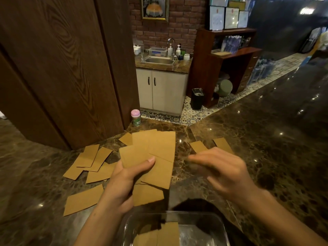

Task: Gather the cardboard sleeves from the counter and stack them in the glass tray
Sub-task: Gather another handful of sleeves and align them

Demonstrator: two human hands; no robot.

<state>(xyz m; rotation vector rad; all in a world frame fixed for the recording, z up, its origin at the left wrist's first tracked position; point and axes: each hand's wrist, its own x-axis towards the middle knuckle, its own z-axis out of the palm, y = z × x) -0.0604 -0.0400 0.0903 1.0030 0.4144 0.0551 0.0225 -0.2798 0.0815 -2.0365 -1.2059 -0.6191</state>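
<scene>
On the marble counter (248, 139), left hand (124, 181) fans cardboard sleeves (156, 150) pointing away.

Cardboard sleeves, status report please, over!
Left hand clutching fanned sleeves. Right hand open, empty. Glass tray holds a few. More on counter; nothing blocking.

Dark marble counter (248, 139), loose cardboard sleeves (83, 199) scattered flat, glass tray (224, 228) at near edge, pink-lidded canister (136, 117)
</scene>
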